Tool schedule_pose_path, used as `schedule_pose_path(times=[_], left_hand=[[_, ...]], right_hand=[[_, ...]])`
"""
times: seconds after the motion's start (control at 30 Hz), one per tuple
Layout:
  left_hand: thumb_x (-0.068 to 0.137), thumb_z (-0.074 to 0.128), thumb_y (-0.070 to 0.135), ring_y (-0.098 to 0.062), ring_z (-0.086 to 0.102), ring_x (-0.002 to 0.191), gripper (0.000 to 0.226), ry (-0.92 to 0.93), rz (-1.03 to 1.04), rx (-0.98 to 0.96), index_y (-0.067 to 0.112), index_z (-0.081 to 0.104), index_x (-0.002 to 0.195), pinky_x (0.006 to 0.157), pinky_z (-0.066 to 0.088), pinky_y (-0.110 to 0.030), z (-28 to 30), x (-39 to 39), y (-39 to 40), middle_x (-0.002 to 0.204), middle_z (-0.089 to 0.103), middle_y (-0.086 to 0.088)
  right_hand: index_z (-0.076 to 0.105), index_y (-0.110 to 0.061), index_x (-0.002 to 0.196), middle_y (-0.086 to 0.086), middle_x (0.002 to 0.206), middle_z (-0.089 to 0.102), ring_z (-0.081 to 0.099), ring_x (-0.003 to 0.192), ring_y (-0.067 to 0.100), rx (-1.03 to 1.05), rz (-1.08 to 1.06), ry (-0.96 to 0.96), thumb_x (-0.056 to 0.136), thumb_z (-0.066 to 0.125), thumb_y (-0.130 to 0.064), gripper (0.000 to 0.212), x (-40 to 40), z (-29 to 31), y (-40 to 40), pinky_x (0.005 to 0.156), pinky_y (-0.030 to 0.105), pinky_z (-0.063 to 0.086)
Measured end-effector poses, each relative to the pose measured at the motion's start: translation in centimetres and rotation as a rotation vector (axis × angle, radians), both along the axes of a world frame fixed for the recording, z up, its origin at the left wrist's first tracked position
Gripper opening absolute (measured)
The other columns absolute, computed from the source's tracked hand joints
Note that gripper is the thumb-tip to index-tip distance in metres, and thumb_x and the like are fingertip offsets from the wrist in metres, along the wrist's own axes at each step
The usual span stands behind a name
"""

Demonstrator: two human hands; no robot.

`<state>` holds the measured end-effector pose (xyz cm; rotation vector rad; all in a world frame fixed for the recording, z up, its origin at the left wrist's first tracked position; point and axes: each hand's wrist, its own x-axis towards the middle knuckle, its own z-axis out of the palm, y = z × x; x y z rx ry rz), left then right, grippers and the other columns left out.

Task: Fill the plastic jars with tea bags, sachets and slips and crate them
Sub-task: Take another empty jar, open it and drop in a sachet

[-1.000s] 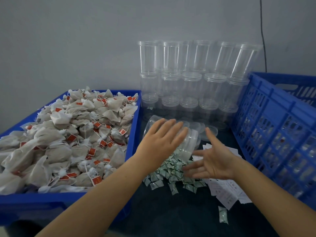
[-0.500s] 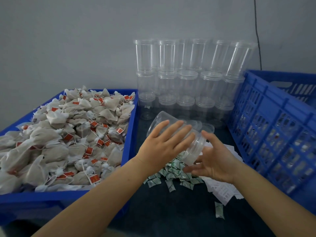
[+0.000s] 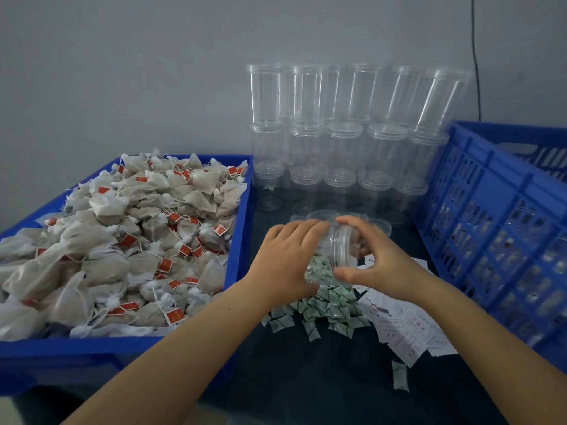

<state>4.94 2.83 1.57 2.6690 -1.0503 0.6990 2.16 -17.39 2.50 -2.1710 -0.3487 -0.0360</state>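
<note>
A clear plastic jar point(image 3: 339, 251) lies tilted on its side above the pile of green-and-white sachets point(image 3: 325, 305). My left hand point(image 3: 285, 265) grips the jar's body from the left. My right hand point(image 3: 377, 265) curls round its lidded end, thumb below and fingers over the top. White paper slips point(image 3: 408, 329) lie spread to the right of the sachets. A blue tray point(image 3: 239, 240) on the left is heaped with tea bags point(image 3: 122, 246) with red tags. A stack of empty clear jars point(image 3: 343, 142) stands at the back.
A tall blue slatted crate point(image 3: 497, 228) stands at the right. A loose lid point(image 3: 382, 225) lies behind the held jar. One stray sachet point(image 3: 400, 375) lies near the front on the dark table top point(image 3: 306, 378). A grey wall closes the back.
Both hands have closed onto the lying jar and lifted it over the sachets. My right hand moved up from the table to its lidded end.
</note>
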Motion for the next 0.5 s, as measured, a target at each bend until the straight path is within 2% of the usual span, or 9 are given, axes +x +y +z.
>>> schedule_pose_path(times=[0.13,0.27,0.37,0.5], left_hand=[[0.063,0.075,0.045,-0.013,0.034,0.128,0.097,0.160,-0.049,-0.063,0.023,0.027,0.143,0.102,0.023,-0.028,-0.2,0.6,0.4,0.143,0.034,0.006],[0.062,0.081,0.042,-0.008,0.039,0.109,0.098,0.554,-0.116,-0.111,0.026,0.025,0.141,0.091,0.034,-0.024,0.1,0.7,0.7,0.129,0.029,0.013],[0.065,0.083,0.036,-0.006,0.040,0.117,0.093,0.867,-0.169,-0.154,0.027,0.029,0.140,0.093,0.036,-0.019,0.5,0.9,1.2,0.126,0.036,0.015],[0.066,0.080,0.028,-0.014,0.053,0.118,0.082,1.198,-0.242,-0.291,0.022,0.038,0.135,0.104,0.043,-0.039,1.2,0.7,1.5,0.127,0.054,0.004]], right_hand=[[0.032,-0.078,0.119,-0.026,0.124,0.034,0.048,0.118,0.006,-0.146,0.090,0.004,0.054,0.075,-0.061,0.080,0.6,0.5,-0.5,0.095,0.038,0.056],[0.035,-0.073,0.127,-0.030,0.126,0.029,0.046,0.121,0.003,-0.299,0.230,0.040,0.058,0.076,-0.049,0.083,0.7,1.3,-1.2,0.100,0.036,0.054],[0.041,-0.069,0.126,-0.032,0.127,0.029,0.047,0.122,0.002,-0.302,0.311,0.071,0.056,0.073,-0.041,0.081,0.5,1.8,-1.3,0.101,0.036,0.053],[0.048,-0.058,0.127,-0.023,0.133,0.038,0.053,0.125,0.004,-0.144,0.359,0.103,0.058,0.076,-0.030,0.079,0.0,2.6,-2.4,0.097,0.034,0.055]])
